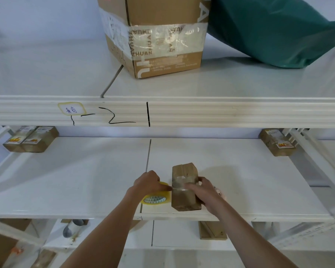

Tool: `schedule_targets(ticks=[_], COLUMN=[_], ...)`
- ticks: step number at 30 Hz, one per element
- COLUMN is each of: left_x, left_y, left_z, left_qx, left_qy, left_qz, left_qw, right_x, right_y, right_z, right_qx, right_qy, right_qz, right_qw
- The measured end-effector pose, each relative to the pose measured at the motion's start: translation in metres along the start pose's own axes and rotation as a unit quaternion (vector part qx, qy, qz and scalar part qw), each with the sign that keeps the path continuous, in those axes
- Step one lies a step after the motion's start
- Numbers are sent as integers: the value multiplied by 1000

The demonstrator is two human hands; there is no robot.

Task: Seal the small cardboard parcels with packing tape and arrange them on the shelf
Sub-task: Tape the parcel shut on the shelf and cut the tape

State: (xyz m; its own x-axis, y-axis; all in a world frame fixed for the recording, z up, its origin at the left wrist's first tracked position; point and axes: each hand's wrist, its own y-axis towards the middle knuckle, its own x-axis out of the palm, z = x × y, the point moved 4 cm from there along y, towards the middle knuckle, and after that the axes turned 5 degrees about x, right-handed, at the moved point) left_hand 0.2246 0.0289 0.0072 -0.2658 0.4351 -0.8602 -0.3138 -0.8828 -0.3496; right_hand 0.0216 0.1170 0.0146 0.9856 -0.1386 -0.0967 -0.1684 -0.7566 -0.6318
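Observation:
A small brown cardboard parcel (185,172) lies on the white middle shelf (85,180), near its front edge. A strip of clear tape runs across its top. My left hand (148,183) grips a yellow roll of packing tape (157,199) just left of the parcel, with tape stretched from the roll onto the box. My right hand (203,191) presses on the parcel's top and right side, over the tape. Two taped small parcels (30,139) sit at the shelf's back left, and another (277,145) at its back right.
On the upper shelf (46,74) stand a large taped cardboard box (155,35) and a green bag (275,29). The shelf's front beam (220,113) carries black marker lines and a label. A lower shelf (174,236) holds a flat cardboard piece and a grey-white object.

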Motion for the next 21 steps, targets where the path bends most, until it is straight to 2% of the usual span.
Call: schedule_targets(ticks=[12, 21], left_x=[-3, 0], left_y=[5, 4], left_z=[0, -5], left_qx=[2, -2], left_qy=[41, 3], left_qz=[-17, -10], left_qw=[999, 1000], right_x=[-18, -14], right_y=[4, 15], right_z=[10, 19], right_qx=[11, 16], right_qy=[136, 150], right_qz=[-82, -113], right_qw=[987, 982])
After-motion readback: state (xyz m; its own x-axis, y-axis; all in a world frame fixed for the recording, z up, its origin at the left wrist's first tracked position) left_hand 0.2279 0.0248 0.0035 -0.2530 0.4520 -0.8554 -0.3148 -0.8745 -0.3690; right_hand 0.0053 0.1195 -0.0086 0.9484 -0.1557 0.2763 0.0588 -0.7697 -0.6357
